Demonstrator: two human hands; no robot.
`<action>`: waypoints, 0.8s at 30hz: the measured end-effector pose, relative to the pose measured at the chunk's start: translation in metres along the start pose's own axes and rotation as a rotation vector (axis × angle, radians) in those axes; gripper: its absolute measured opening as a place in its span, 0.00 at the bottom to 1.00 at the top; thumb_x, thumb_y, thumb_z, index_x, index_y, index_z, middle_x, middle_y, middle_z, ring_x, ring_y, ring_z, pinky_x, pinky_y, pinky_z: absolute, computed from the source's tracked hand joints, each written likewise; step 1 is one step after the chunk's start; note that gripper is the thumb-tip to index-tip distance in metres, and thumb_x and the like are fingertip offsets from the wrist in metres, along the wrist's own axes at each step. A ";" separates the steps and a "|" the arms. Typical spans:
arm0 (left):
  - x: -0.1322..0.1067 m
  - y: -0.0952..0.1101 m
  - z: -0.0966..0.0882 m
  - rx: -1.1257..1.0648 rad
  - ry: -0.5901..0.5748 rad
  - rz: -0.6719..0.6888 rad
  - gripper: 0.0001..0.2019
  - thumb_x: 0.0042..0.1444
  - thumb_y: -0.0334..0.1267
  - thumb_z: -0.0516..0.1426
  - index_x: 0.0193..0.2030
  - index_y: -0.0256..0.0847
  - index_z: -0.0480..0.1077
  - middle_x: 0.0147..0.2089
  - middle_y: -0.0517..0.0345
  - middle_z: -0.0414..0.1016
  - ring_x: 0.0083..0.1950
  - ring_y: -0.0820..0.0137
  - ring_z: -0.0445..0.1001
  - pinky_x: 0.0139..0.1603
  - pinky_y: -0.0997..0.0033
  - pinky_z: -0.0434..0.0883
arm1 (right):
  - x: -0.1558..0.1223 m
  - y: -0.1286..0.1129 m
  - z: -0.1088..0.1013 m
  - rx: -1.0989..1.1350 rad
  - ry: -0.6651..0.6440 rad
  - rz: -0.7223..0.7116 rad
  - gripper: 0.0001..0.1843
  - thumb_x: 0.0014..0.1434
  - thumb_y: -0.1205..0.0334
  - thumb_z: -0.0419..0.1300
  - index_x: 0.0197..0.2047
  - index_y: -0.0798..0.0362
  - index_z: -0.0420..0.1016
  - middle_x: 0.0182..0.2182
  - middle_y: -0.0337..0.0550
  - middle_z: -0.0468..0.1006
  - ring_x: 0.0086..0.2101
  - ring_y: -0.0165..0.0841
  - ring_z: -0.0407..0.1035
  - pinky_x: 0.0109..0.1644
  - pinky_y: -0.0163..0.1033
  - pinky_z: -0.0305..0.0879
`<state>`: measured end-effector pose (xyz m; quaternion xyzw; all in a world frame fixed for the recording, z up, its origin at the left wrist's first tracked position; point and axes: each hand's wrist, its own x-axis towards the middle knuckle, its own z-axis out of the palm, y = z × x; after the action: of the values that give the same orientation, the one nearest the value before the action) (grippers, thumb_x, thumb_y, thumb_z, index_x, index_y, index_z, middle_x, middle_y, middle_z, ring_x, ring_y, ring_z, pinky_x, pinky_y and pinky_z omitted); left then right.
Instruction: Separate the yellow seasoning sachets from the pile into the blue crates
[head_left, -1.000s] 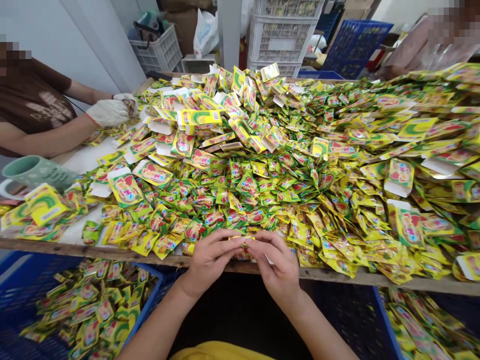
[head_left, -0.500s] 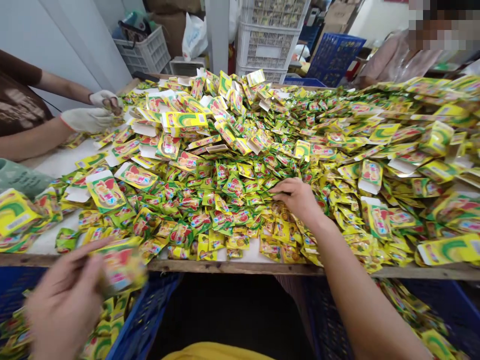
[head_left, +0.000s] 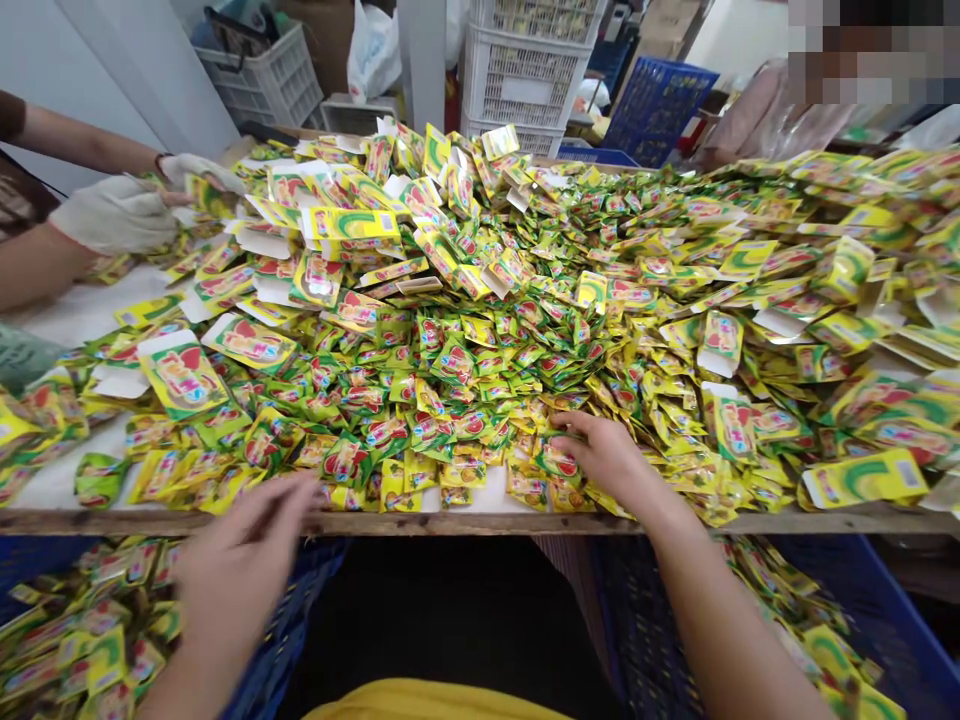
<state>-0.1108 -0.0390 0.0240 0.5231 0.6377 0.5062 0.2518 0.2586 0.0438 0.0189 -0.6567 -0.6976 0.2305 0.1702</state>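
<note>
Loose candy sachets (head_left: pixel 457 360), green with red fruit pictures or yellow, lie heaped on the table before me. My left hand (head_left: pixel 240 570), blurred by motion, is over the front edge with its fingers stretched towards the sachets; I see nothing in it. My right hand (head_left: pixel 604 455) is low over the heap, its fingers curled around a green sachet (head_left: pixel 556 458). Small yellow-green printed boxes (head_left: pixel 184 375), several with white end flaps raised, lie among the sachets. Below my left hand, a blue crate (head_left: pixel 289 620) holds many filled-looking boxes (head_left: pixel 105 650).
A wooden rim (head_left: pixel 465 523) edges the table. Another blue crate (head_left: pixel 900 610) with boxes stands below right. Across to the left, a co-worker's gloved hands (head_left: pixel 120 215) handle a box. Another person (head_left: pixel 757 115) is at back right. White crates (head_left: pixel 525 80) are stacked behind.
The printed box is gone from my left hand, which has moved right, towards the table edge. My right hand has drawn slightly nearer and now has a green sachet at its fingers.
</note>
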 end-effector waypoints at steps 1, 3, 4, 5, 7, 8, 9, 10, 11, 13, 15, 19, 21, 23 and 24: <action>-0.001 0.009 0.027 -0.042 -0.143 -0.053 0.07 0.54 0.40 0.61 0.40 0.46 0.76 0.33 0.62 0.80 0.32 0.67 0.79 0.37 0.68 0.78 | 0.000 -0.001 0.002 -0.013 0.003 -0.012 0.13 0.53 0.64 0.62 0.43 0.52 0.79 0.36 0.47 0.82 0.37 0.41 0.75 0.42 0.42 0.67; -0.006 0.030 0.084 -0.253 -0.517 -0.131 0.08 0.57 0.40 0.57 0.39 0.41 0.77 0.34 0.57 0.80 0.32 0.67 0.80 0.33 0.70 0.78 | -0.001 -0.004 0.002 -0.019 -0.015 -0.039 0.12 0.53 0.66 0.61 0.42 0.52 0.80 0.39 0.49 0.82 0.41 0.43 0.75 0.45 0.43 0.67; -0.009 0.039 0.112 -0.333 -0.629 -0.172 0.09 0.58 0.38 0.56 0.41 0.40 0.76 0.37 0.54 0.80 0.33 0.67 0.80 0.33 0.70 0.78 | -0.003 -0.006 0.002 -0.019 -0.033 -0.054 0.11 0.53 0.67 0.60 0.40 0.52 0.81 0.39 0.49 0.82 0.41 0.43 0.75 0.46 0.43 0.67; -0.011 0.047 0.139 -0.361 -0.704 -0.235 0.10 0.57 0.36 0.55 0.43 0.39 0.76 0.36 0.54 0.79 0.32 0.68 0.79 0.31 0.72 0.78 | -0.005 -0.007 0.001 -0.011 -0.054 -0.071 0.11 0.54 0.67 0.60 0.40 0.52 0.81 0.38 0.47 0.82 0.41 0.42 0.75 0.45 0.43 0.67; -0.012 0.056 0.181 -0.373 -0.783 -0.390 0.11 0.55 0.31 0.55 0.44 0.37 0.74 0.28 0.57 0.76 0.25 0.70 0.77 0.22 0.74 0.73 | -0.011 -0.007 0.000 0.043 -0.089 -0.107 0.10 0.55 0.67 0.59 0.40 0.51 0.80 0.36 0.44 0.82 0.39 0.39 0.75 0.44 0.41 0.67; -0.012 0.058 0.197 -0.370 -0.796 -0.446 0.11 0.54 0.29 0.55 0.43 0.35 0.74 0.24 0.60 0.73 0.21 0.72 0.74 0.18 0.76 0.70 | -0.014 -0.006 0.000 0.086 -0.093 -0.116 0.10 0.56 0.66 0.59 0.40 0.51 0.79 0.36 0.42 0.82 0.38 0.37 0.75 0.43 0.40 0.67; -0.012 0.058 0.208 -0.375 -0.796 -0.479 0.10 0.53 0.28 0.55 0.41 0.34 0.74 0.21 0.62 0.70 0.17 0.73 0.71 0.16 0.78 0.66 | -0.017 -0.004 0.001 0.131 -0.083 -0.116 0.09 0.57 0.65 0.59 0.40 0.51 0.79 0.35 0.41 0.82 0.36 0.36 0.74 0.41 0.39 0.67; -0.011 0.058 0.215 -0.385 -0.784 -0.489 0.09 0.53 0.28 0.55 0.39 0.33 0.74 0.19 0.64 0.68 0.15 0.75 0.68 0.15 0.79 0.63 | -0.020 -0.002 0.001 0.173 -0.064 -0.111 0.08 0.57 0.64 0.59 0.39 0.52 0.78 0.33 0.41 0.81 0.34 0.35 0.74 0.39 0.38 0.66; -0.011 0.057 0.219 -0.397 -0.767 -0.482 0.08 0.53 0.28 0.54 0.37 0.33 0.74 0.19 0.64 0.67 0.15 0.76 0.66 0.16 0.79 0.62 | -0.022 0.000 0.002 0.207 -0.039 -0.110 0.07 0.57 0.63 0.60 0.38 0.52 0.78 0.31 0.40 0.80 0.33 0.34 0.73 0.38 0.37 0.66; -0.010 0.055 0.217 -0.423 -0.731 -0.464 0.08 0.54 0.29 0.54 0.36 0.33 0.74 0.21 0.63 0.69 0.17 0.78 0.65 0.18 0.79 0.61 | -0.025 0.001 0.003 0.248 0.006 -0.156 0.04 0.56 0.63 0.61 0.34 0.52 0.78 0.28 0.40 0.78 0.31 0.33 0.71 0.36 0.37 0.65; -0.009 0.055 0.208 -0.439 -0.718 -0.437 0.08 0.55 0.30 0.53 0.35 0.34 0.75 0.25 0.61 0.72 0.21 0.77 0.67 0.23 0.79 0.64 | -0.025 -0.003 0.003 0.265 0.032 -0.246 0.04 0.56 0.63 0.62 0.32 0.52 0.78 0.26 0.40 0.76 0.31 0.33 0.70 0.37 0.37 0.64; -0.009 0.058 0.189 -0.505 -0.722 -0.354 0.08 0.55 0.34 0.56 0.36 0.36 0.75 0.34 0.57 0.76 0.36 0.71 0.73 0.35 0.75 0.69 | -0.018 -0.020 0.003 0.314 0.041 -0.354 0.06 0.59 0.63 0.60 0.33 0.50 0.79 0.27 0.40 0.75 0.32 0.33 0.69 0.37 0.38 0.64; -0.009 0.058 0.184 -0.567 -0.692 -0.339 0.08 0.50 0.36 0.61 0.37 0.36 0.74 0.35 0.57 0.76 0.37 0.69 0.73 0.38 0.73 0.70 | -0.014 -0.026 0.007 0.357 0.045 -0.373 0.06 0.59 0.62 0.60 0.33 0.51 0.79 0.28 0.41 0.75 0.33 0.34 0.69 0.38 0.38 0.65; -0.010 0.056 0.182 -0.626 -0.619 -0.371 0.12 0.43 0.33 0.64 0.37 0.36 0.73 0.33 0.58 0.77 0.35 0.69 0.74 0.39 0.72 0.70 | -0.012 -0.030 0.014 0.375 0.132 -0.331 0.07 0.57 0.59 0.63 0.38 0.51 0.78 0.34 0.44 0.75 0.37 0.36 0.70 0.41 0.39 0.66; -0.010 0.055 0.182 -0.652 -0.572 -0.391 0.13 0.41 0.32 0.65 0.37 0.37 0.72 0.32 0.59 0.77 0.34 0.70 0.74 0.38 0.72 0.70 | -0.013 -0.031 0.018 0.386 0.188 -0.282 0.12 0.55 0.58 0.64 0.42 0.51 0.77 0.37 0.45 0.75 0.39 0.38 0.70 0.43 0.41 0.66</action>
<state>0.0702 0.0183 0.0061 0.4054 0.4372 0.4585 0.6590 0.2242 0.0285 0.0214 -0.5268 -0.7064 0.2716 0.3870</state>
